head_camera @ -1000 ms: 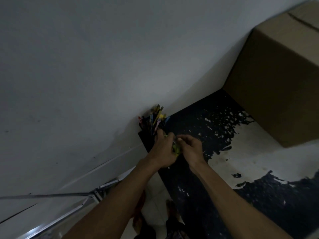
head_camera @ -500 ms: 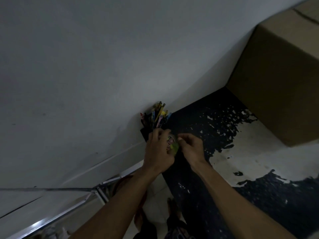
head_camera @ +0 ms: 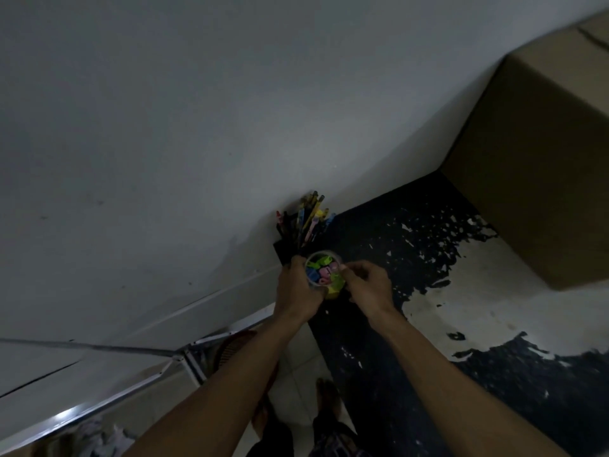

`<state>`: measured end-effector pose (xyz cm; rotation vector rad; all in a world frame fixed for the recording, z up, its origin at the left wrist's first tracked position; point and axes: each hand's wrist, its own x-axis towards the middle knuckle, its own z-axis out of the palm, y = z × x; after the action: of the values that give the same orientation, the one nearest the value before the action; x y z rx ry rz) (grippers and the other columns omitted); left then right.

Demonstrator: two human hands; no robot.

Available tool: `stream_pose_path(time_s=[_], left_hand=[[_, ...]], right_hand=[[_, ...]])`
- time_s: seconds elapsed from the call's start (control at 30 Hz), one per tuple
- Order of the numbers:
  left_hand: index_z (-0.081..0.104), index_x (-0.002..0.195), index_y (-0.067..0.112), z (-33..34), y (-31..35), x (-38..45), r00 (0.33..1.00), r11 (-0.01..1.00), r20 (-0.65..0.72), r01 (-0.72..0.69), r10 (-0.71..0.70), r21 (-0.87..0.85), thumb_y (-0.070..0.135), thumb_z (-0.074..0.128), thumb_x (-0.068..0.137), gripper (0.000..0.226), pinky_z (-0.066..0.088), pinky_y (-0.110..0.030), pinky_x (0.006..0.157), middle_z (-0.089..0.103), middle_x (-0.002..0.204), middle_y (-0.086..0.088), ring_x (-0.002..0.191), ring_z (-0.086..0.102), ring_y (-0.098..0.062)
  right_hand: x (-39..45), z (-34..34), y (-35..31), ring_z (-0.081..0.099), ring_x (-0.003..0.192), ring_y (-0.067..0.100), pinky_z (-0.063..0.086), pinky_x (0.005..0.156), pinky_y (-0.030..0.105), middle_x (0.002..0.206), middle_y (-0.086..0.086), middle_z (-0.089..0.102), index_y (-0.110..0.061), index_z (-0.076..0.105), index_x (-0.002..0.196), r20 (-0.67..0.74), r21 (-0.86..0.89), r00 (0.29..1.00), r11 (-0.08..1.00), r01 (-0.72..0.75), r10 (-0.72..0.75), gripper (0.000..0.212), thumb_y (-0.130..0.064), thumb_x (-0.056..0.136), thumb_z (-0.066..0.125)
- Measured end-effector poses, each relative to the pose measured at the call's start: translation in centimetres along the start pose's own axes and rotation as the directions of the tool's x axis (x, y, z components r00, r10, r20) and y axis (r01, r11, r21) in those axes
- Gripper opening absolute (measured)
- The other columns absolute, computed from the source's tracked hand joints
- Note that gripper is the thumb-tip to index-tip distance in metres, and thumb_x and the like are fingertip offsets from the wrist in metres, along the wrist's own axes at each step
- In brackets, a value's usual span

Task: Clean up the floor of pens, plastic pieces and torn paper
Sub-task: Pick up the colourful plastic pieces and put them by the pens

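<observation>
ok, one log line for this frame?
left hand: grips clear cup | right hand: pinches cup rim | cup: coloured plastic pieces | behind: pen holder, full

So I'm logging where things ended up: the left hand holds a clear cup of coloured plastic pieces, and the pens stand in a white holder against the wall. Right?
Nearly. The head view shows the left hand gripping the clear cup of coloured plastic pieces, and the pens do stand against the wall, but their holder is black, not white.

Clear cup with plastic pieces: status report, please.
Left hand grips clear cup. Right hand pinches at its rim. Colourful plastic pieces inside. Pen holder close behind.
</observation>
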<state>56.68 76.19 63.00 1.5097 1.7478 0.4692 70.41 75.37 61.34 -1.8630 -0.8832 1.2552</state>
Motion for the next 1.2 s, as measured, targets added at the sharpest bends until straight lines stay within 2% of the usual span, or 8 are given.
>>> stream_pose_path(time_s=[0.13,0.27,0.43,0.5,0.6,0.8,1.0,1.2], left_hand=[[0.044,0.123,0.01,-0.4,-0.2,-0.2,0.999,1.0,0.034,-0.008,0.008,-0.003,0.021,0.081,0.071,0.064,0.042,-0.023,0.076,0.049,0.116,-0.012,0.095,0.047,-0.014],[0.035,0.136,0.014,-1.7,-1.0,-1.1,0.998,0.999,0.047,-0.05,0.05,-0.007,0.025,0.082,0.071,0.081,0.035,-0.016,0.079,0.041,0.124,-0.009,0.105,0.04,-0.012],[0.032,0.143,0.015,-5.4,-3.7,-3.6,0.993,0.998,-0.117,-0.032,0.025,-0.06,0.025,0.076,0.079,0.079,0.038,-0.021,0.092,0.031,0.137,-0.008,0.12,0.045,-0.02],[0.035,0.141,0.015,-7.0,-5.2,-5.0,0.974,0.997,-0.225,-0.034,0.019,-0.063,0.023,0.075,0.08,0.073,0.037,-0.019,0.088,0.033,0.137,-0.006,0.117,0.047,-0.02],[0.036,0.141,0.018,-9.4,-7.3,-7.3,0.943,0.995,-0.333,-0.018,-0.015,-0.095,0.026,0.071,0.084,0.067,0.039,-0.023,0.089,0.035,0.136,-0.003,0.115,0.048,-0.017],[0.044,0.136,0.016,-15.2,-13.2,-15.3,0.813,0.988,-0.569,0.04,-0.12,-0.151,0.027,0.066,0.088,0.054,0.044,-0.029,0.09,0.043,0.133,-0.005,0.113,0.052,-0.019],[0.052,0.128,0.013,-19.8,-21.2,-28.3,0.623,0.963,-0.735,0.14,-0.267,-0.231,0.024,0.063,0.09,0.04,0.043,-0.024,0.082,0.047,0.128,-0.006,0.108,0.055,-0.019],[0.061,0.115,0.012,-21.7,-29.5,-45.1,0.389,0.915,-0.833,0.249,-0.394,-0.317,0.018,0.062,0.088,0.028,0.051,-0.031,0.083,0.055,0.113,-0.007,0.095,0.059,-0.017]], right_hand=[[-0.2,-0.1,-0.3,0.062,0.079,0.007,0.046,0.061,0.011,0.092,-0.003,0.068,-0.015,0.068,0.101,-0.03,-0.072,0.998,0.996,0.05,-0.052,0.021,-0.032,0.088,0.067],[-0.8,-0.2,-1.2,0.063,0.089,0.015,0.041,0.059,0.004,0.096,0.001,0.065,-0.01,0.067,0.105,-0.112,-0.142,0.98,0.979,0.149,-0.166,0.02,-0.023,0.089,0.065],[-2.7,1.2,-3.5,0.052,0.105,0.023,0.042,0.091,0.035,0.11,0.005,0.058,-0.018,0.065,0.109,-0.12,-0.533,0.818,0.732,0.425,-0.563,0.025,-0.023,0.085,0.066],[-3.7,2.8,-4.4,0.053,0.104,0.025,0.04,0.094,0.04,0.107,0.004,0.06,-0.018,0.065,0.106,-0.016,-0.565,0.713,0.594,0.572,-0.701,0.024,-0.022,0.083,0.068],[-5.3,5.6,-5.3,0.054,0.103,0.026,0.039,0.095,0.04,0.106,0.004,0.061,-0.017,0.065,0.106,0.125,-0.542,0.65,0.497,0.678,-0.75,0.024,-0.025,0.084,0.064],[-12.1,13.4,-6.1,0.055,0.103,0.025,0.033,0.093,0.032,0.106,0.003,0.061,-0.018,0.066,0.105,0.414,-0.432,0.514,0.335,0.838,-0.751,0.027,-0.027,0.08,0.06],[-23.5,22.3,-4.3,0.052,0.109,0.023,0.045,0.091,0.037,0.112,0.004,0.059,-0.017,0.064,0.111,0.72,-0.205,0.349,0.297,0.933,-0.6,0.028,-0.021,0.083,0.063],[-38.5,29.7,1.1,0.056,0.106,0.023,0.044,0.087,0.03,0.109,0.007,0.059,-0.016,0.064,0.115,0.896,-0.013,0.112,0.227,0.974,-0.431,0.034,-0.023,0.081,0.065]])
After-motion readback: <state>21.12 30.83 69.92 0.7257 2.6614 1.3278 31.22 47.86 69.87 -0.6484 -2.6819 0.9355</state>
